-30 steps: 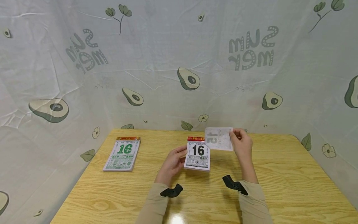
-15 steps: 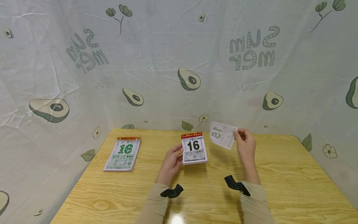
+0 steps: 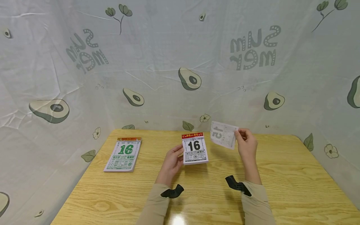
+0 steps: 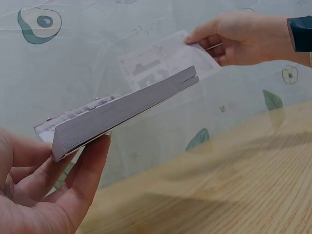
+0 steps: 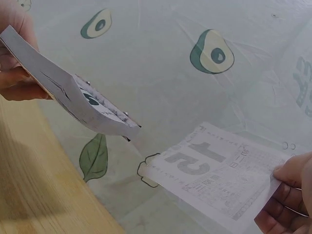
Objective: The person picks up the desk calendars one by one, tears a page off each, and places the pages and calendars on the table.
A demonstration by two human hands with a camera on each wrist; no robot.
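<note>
My left hand grips a thick tear-off calendar by its left edge and holds it tilted above the table. Its top page reads a black 16 under a red header strip. The left wrist view shows the calendar's page block edge-on, thumb above and fingers underneath. To the right, my right hand pinches one edge of a loose calendar page. That thin page hangs in the air, separate from the calendar, with a faint 15 showing through. In the right wrist view, the page has a ragged far edge.
A second tear-off calendar, with a green 16 and a striped header, lies on the left of the wooden table. Behind the table hangs a pale curtain printed with avocados. Black wrist mounts sit on both sleeves.
The loose page has come away from the calendar's top and moved right and slightly up with my right hand. My left hand has raised and tilted the calendar a little. Over the last half second, little moved.
</note>
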